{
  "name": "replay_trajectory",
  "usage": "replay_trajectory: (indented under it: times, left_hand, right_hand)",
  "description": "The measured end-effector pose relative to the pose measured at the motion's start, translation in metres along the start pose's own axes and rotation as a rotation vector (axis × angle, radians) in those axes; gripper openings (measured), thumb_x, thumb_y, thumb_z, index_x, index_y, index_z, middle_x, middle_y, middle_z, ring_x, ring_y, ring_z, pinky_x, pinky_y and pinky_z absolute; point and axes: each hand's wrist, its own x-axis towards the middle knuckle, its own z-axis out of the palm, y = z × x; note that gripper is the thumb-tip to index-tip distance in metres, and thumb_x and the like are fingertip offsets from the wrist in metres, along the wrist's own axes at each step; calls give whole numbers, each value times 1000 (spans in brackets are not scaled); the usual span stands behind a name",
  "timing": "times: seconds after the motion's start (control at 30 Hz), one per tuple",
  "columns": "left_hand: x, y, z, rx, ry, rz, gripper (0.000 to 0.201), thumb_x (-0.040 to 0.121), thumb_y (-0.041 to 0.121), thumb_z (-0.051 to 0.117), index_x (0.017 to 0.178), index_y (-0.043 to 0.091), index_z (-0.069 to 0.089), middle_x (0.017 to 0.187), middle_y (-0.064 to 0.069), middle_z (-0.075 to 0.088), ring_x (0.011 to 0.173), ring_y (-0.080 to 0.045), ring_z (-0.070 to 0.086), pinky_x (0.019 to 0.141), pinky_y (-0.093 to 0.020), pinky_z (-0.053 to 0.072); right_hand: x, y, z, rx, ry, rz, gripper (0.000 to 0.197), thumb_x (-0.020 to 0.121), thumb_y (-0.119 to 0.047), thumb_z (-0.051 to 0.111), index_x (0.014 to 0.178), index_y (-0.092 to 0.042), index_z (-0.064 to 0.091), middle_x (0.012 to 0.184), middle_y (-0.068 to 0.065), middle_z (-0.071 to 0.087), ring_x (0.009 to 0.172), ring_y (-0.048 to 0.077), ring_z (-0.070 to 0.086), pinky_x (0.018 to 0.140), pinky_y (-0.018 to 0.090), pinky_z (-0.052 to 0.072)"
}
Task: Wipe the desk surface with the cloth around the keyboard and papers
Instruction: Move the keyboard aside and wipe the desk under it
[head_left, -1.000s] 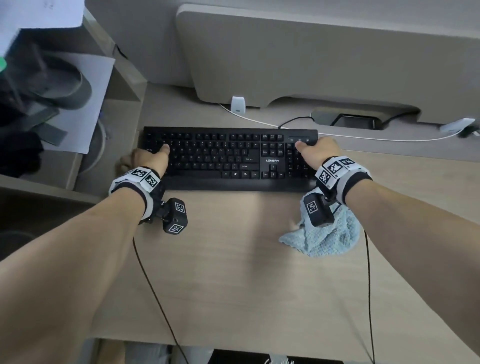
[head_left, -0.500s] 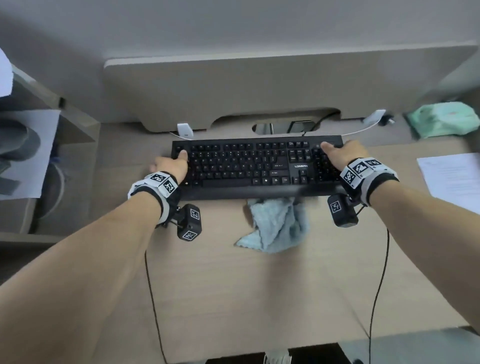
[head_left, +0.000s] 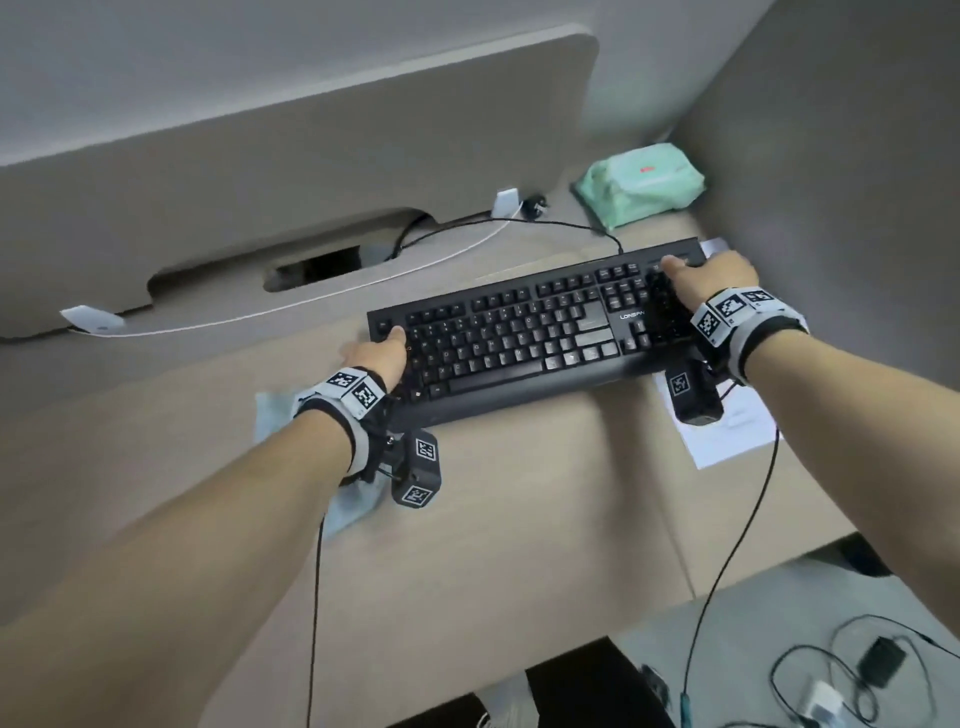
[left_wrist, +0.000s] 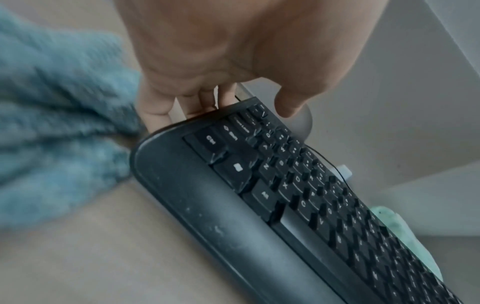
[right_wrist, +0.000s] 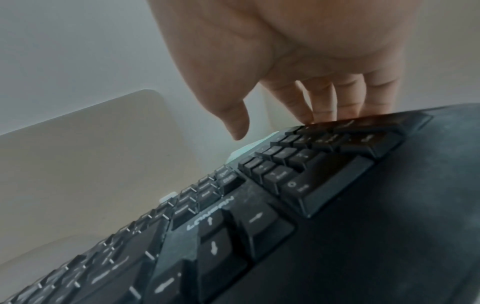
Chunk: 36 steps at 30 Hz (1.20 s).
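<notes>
The black keyboard (head_left: 535, 332) lies slanted across the wooden desk (head_left: 519, 493). My left hand (head_left: 376, 356) grips its left end, with the fingers (left_wrist: 166, 111) under the edge and the thumb above the keys. My right hand (head_left: 711, 280) grips the right end, where the fingers (right_wrist: 324, 102) reach behind the edge of the keyboard (right_wrist: 259, 226). The light blue cloth (head_left: 275, 415) lies loose on the desk under my left wrist, just left of the keyboard (left_wrist: 259, 205). That cloth (left_wrist: 52, 123) is in neither hand. A white paper (head_left: 727, 436) lies partly under the keyboard's right end.
A green pack of wipes (head_left: 644, 184) sits in the back right corner against the grey partition (head_left: 831, 208). A white cable (head_left: 311, 306) and the keyboard's black cord (head_left: 519, 223) run along the back towards a cable opening (head_left: 322, 265). Below the desk's front edge, loose cables (head_left: 857, 675) lie on the floor.
Both hands have carried the keyboard to the right, and its right end now lies over the paper. The cloth has stayed on the desk and now lies by my left wrist.
</notes>
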Motion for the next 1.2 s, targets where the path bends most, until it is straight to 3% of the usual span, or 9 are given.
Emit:
replay_trajectory:
  times: [0.1,0.27,0.4,0.57,0.67,0.87,0.93,1.07,1.2]
  left_hand:
    - [-3,9,49,-17,-11,-28,95,67,69,54,136,4,49,132,-18,58,114,-38,58,104,-43,44]
    - [-23,31,97,85,-17,-30,68,90,54,51,129,-2,54,123,-19,62,99,-33,60,91,-33,47]
    - [-26,32,114,191,-26,-20,65,96,49,43,135,-3,51,136,-22,54,120,-38,55,102,-35,42]
    - [-29,27,118,257,-16,-21,62,98,47,40,132,-4,53,132,-23,56,117,-38,56,99,-36,42]
    - [-29,26,117,273,-23,-11,56,100,42,40,129,-4,54,129,-23,58,116,-38,56,94,-35,42]
    - [-25,17,99,227,-65,9,53,92,50,49,105,0,60,101,-19,64,94,-38,65,90,-46,54]
    - [-24,13,84,278,-34,57,56,90,52,51,103,-1,62,99,-18,67,87,-37,66,84,-42,55]
    - [-17,-4,30,353,106,170,49,94,41,52,119,-1,58,116,-18,62,110,-39,58,85,-37,44]
    - [7,-43,-42,303,240,204,39,92,36,50,102,1,64,105,-19,66,101,-40,61,83,-37,45]
  right_hand:
    - [40,30,-9,-31,-7,14,69,80,-63,56,117,-5,64,127,22,58,116,40,56,97,45,49]
    - [83,64,-9,-42,-28,9,66,81,-62,58,108,-2,65,122,23,60,115,41,55,95,44,47]
    - [97,78,-2,-49,-68,4,63,82,-60,59,106,-2,63,120,22,59,114,41,54,94,45,48]
    - [102,85,9,-42,-109,-12,57,85,-57,60,104,-3,62,118,21,61,112,40,56,92,43,49]
    - [99,86,11,-53,-98,-9,57,87,-51,59,117,-4,57,125,20,58,119,39,52,96,45,47]
    - [74,65,13,-137,-80,-38,61,90,-46,57,134,-6,45,139,18,47,129,38,43,102,50,42]
    - [58,48,20,-135,-81,-80,62,90,-46,58,135,-6,43,140,18,46,129,38,44,102,51,43]
    - [7,-3,47,-6,-134,-216,64,90,-44,60,138,-6,42,139,18,49,129,37,47,103,46,43]
    - [-71,-65,89,54,-264,-394,68,91,-44,61,144,-8,39,145,16,46,132,34,45,110,39,38]
